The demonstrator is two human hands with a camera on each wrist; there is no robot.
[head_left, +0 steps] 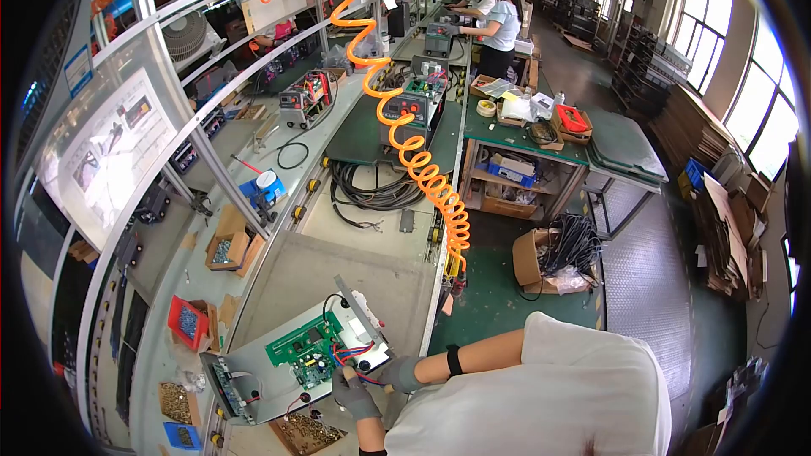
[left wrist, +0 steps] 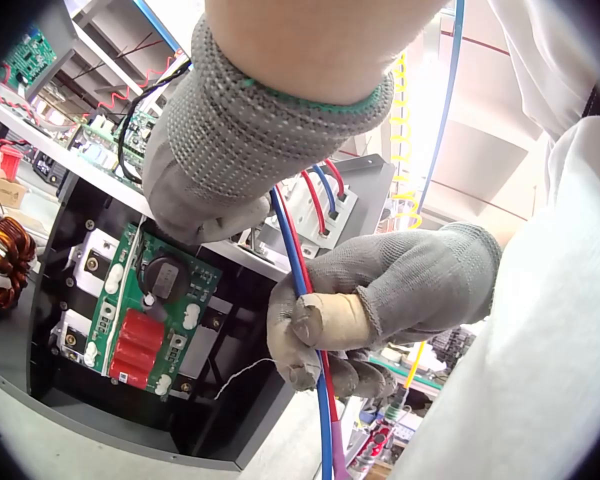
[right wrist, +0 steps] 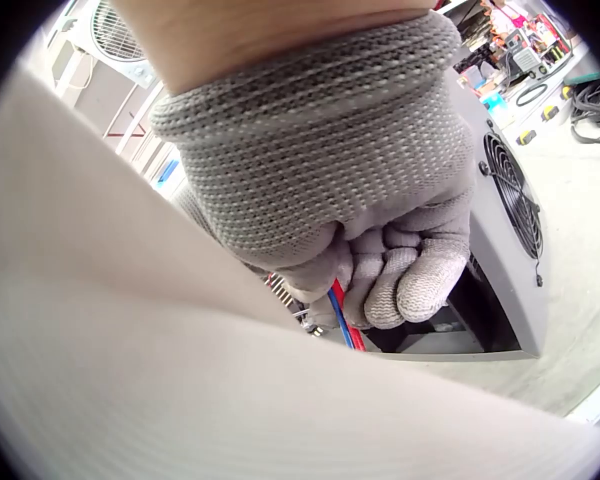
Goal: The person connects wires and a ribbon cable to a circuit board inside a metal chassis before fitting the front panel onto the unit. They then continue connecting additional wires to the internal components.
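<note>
Pinching the red and blue wires [left wrist: 326, 425] between thumb and fingers, the right hand [left wrist: 400, 290] holds them beside the open gray chassis [left wrist: 95, 422]. The left hand [left wrist: 220, 160] (fingertips partly hidden; its grip cannot be determined) is positioned near the green circuit board [left wrist: 172, 318], mounted inside the chassis. The wires run past the left cuff.

free passage over grey board [head_left: 338, 268] beyond the chassis [head_left: 274, 397]; orange hose [head_left: 448, 203] perhaps obstructs its far right.
</note>
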